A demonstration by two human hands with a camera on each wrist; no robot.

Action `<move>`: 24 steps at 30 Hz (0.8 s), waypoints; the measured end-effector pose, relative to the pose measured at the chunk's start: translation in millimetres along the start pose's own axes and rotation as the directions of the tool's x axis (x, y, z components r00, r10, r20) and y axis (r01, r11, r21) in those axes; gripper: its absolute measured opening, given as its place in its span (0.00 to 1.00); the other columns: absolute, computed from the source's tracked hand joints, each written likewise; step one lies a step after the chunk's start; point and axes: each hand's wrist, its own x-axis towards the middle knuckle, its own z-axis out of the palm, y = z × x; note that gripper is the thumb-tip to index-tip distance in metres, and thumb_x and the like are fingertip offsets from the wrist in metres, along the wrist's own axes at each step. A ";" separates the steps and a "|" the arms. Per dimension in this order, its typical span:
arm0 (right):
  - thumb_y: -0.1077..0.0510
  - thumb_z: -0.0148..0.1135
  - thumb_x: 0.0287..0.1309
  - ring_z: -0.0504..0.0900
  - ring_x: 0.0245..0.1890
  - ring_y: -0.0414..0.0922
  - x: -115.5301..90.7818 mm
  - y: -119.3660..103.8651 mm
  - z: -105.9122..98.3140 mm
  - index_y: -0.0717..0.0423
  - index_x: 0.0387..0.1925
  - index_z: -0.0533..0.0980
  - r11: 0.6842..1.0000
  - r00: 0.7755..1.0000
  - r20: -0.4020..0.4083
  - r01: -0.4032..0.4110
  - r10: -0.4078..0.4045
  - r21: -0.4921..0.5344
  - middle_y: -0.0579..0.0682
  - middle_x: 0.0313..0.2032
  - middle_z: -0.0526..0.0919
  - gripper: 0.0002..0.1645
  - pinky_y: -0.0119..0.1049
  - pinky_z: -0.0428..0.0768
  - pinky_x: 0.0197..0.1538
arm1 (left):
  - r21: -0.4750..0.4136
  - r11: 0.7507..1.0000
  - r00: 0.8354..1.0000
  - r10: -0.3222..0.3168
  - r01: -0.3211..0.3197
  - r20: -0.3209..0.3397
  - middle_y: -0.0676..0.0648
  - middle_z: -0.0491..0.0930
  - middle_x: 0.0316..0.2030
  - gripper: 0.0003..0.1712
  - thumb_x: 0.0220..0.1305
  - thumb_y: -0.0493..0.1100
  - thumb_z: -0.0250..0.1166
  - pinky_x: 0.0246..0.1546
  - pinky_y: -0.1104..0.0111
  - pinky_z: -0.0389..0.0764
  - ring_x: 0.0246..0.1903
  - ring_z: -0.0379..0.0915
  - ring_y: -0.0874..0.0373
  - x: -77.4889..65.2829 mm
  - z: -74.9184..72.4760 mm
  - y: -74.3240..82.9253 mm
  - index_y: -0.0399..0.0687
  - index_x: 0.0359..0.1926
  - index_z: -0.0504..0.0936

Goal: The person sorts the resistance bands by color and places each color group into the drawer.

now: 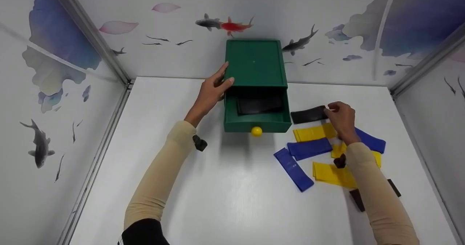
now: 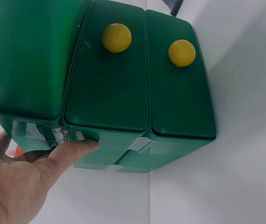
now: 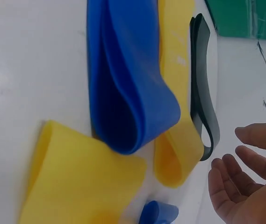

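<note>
Drawer cabinet [image 1: 254, 63] smooth plastic; knobs [image 2: 182, 53] glossy; bands [image 3: 163, 95] smooth, rubbery; tabletop [image 1: 203, 201] glossy.

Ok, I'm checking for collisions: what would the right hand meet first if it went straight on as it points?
Probably the black band, its looped end just ahead of the right hand; depth is unclear.

The drawer cabinet [image 1: 256, 63] stands at the far edge of the table [image 1: 210, 197], before the back wall [image 1: 163, 59]. Its top drawer [image 1: 238, 126] juts nearward, above two closed drawers [image 2: 107, 88], with a folded band [image 1: 260, 105] inside. The left hand [image 1: 209, 93] is at the cabinet's left side. Rightward, the right hand [image 1: 341, 120] is beside another band [image 1: 308, 115]; more bands [image 1: 310, 148] lie before it.
</note>
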 end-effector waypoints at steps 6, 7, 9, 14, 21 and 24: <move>0.59 0.64 0.80 0.82 0.59 0.67 1.8 6.3 4.5 0.75 0.66 0.78 1.000 0.998 0.057 -0.030 0.029 0.006 0.74 0.60 0.82 0.26 0.61 0.81 0.66 | 0.005 1.000 1.000 0.007 -0.007 -0.001 0.52 0.66 0.83 0.41 0.82 0.63 0.63 0.49 0.59 0.86 0.66 0.77 0.56 -1.0 -0.5 0.7 0.73 0.88 0.58; 0.59 0.64 0.80 0.81 0.59 0.68 1.7 7.2 5.5 0.76 0.67 0.77 0.999 0.997 0.065 -0.040 0.039 0.009 0.75 0.61 0.81 0.26 0.61 0.80 0.67 | 0.007 1.000 1.000 0.008 -0.008 -0.002 0.52 0.66 0.83 0.41 0.82 0.63 0.62 0.48 0.59 0.86 0.65 0.77 0.56 -1.0 -0.3 0.6 0.73 0.88 0.58; 0.60 0.63 0.80 0.80 0.59 0.68 2.0 9.6 8.0 0.76 0.69 0.75 0.998 0.996 0.072 -0.057 0.055 0.015 0.75 0.62 0.81 0.27 0.61 0.79 0.68 | 0.006 1.000 1.000 0.014 -0.014 -0.002 0.53 0.66 0.82 0.41 0.82 0.63 0.63 0.46 0.59 0.85 0.64 0.77 0.56 -1.1 0.0 0.0 0.72 0.88 0.58; 0.63 0.63 0.78 0.81 0.60 0.70 4.3 14.3 14.2 0.78 0.70 0.73 0.998 0.995 0.076 -0.058 0.058 -0.005 0.78 0.61 0.81 0.29 0.63 0.79 0.68 | 0.001 1.000 1.000 0.008 -0.008 -0.002 0.52 0.66 0.83 0.41 0.83 0.62 0.63 0.42 0.60 0.81 0.62 0.77 0.55 -2.2 -0.2 -1.2 0.72 0.88 0.58; 0.66 0.63 0.75 0.81 0.55 0.69 7.2 12.3 15.2 0.81 0.64 0.77 0.999 0.994 0.101 -0.024 0.029 -0.046 0.79 0.57 0.82 0.24 0.64 0.80 0.64 | -0.008 1.000 1.000 -0.018 0.017 -0.004 0.48 0.63 0.84 0.40 0.85 0.57 0.62 0.48 0.59 0.83 0.66 0.76 0.54 -0.1 0.4 -0.9 0.69 0.89 0.56; 0.66 0.63 0.76 0.81 0.55 0.68 7.1 9.0 13.0 0.79 0.64 0.78 0.999 0.994 0.104 -0.018 0.021 -0.032 0.77 0.57 0.82 0.23 0.63 0.80 0.64 | -0.007 1.000 1.000 -0.025 0.025 -0.004 0.47 0.62 0.84 0.40 0.85 0.56 0.61 0.48 0.60 0.83 0.66 0.76 0.54 1.0 -0.2 -0.4 0.67 0.89 0.56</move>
